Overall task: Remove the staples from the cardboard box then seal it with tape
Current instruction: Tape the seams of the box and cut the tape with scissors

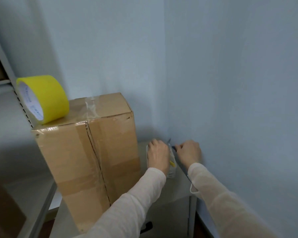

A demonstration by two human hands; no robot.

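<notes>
Two pale sleeves [138,201] reach in from the bottom edge over a grey cabinet, whose front carries a dark handle [146,227]. Its top serves as the tabletop [181,188].

Both hands work at the far right corner of the tabletop, where the two walls meet. The left grip [157,155] is knuckles up, its fingers curled down over a clear plastic packet [172,169] that lies on the tabletop. Something small and yellow shows inside the packet; what else it holds is too blurred to tell. The right grip [189,152] is just beside it, nearer the wall [230,83], with its fingers curled. A thin dark piece [174,148] shows at its fingertips, between the two hands, but I cannot tell whether the fingers have hold of it.

The cardboard box [93,152] stands tall on the tabletop just left of the left grip and apart from both hands. It is closed. A dark seam runs down its near face under clear tape, and more clear tape crosses the top.

A yellow tape roll [45,98] stands on edge on the box's top, at its left end. Behind it, at the left edge, rises a grey shelf unit [2,66].
</notes>
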